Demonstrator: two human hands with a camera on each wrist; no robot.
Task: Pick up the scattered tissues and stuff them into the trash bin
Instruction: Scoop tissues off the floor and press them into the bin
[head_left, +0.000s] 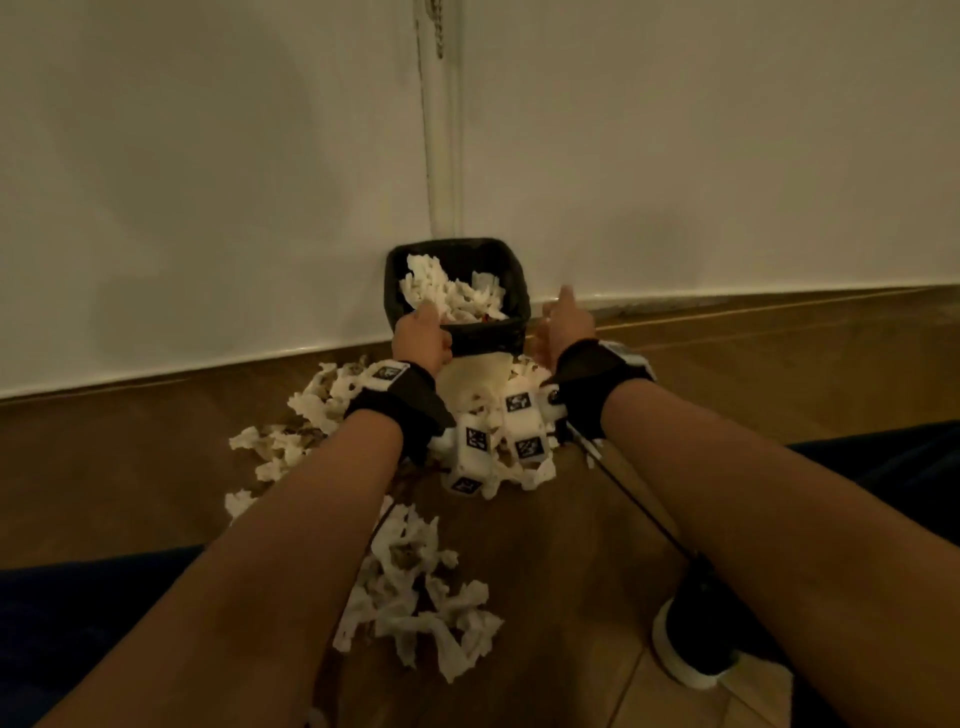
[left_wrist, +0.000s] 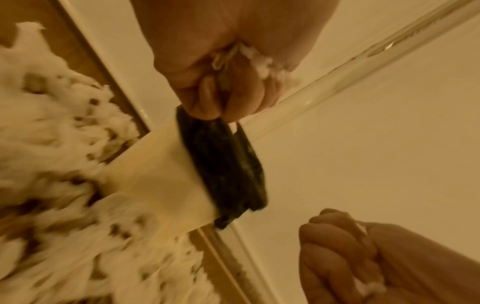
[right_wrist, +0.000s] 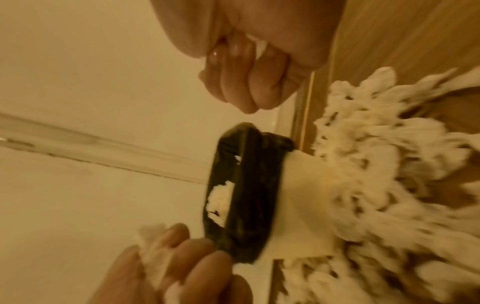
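Against the foot of the white wall (head_left: 208, 182), at about twelve o'clock from the person, stands the trash bin (head_left: 511, 332), a pale body with a black liner folded over its rim. Inside it lies a mound of white tissues (head_left: 452, 293), filling the bin to roughly rim height on the far side.

The left hand (head_left: 421, 338) sits at the bin's near rim, at about eight o'clock of the opening. In the left wrist view its fingers (left_wrist: 207, 90) are curled tight around a small wad of tissue, with the knuckles just above the black liner. The right hand (head_left: 566, 322) hangs at about four o'clock of the bin, just beside its corner and outside the opening. Its fingers (right_wrist: 241, 82) are also curled, and white paper shows in the fold, so it too grips a tissue wad.

Around the bin's base, from seven to five o'clock, scattered tissues on the floor (head_left: 317, 405) are heaped against the pale side. A second loose pile (head_left: 415, 587) lies nearer, at six o'clock, between the forearms on the wooden floor (head_left: 130, 467).

My judgement is that the task is well short of finished. A fair share is binned, two handfuls are about to go in, yet most of the floor litter remains. Stuffing down will likely be needed soon.
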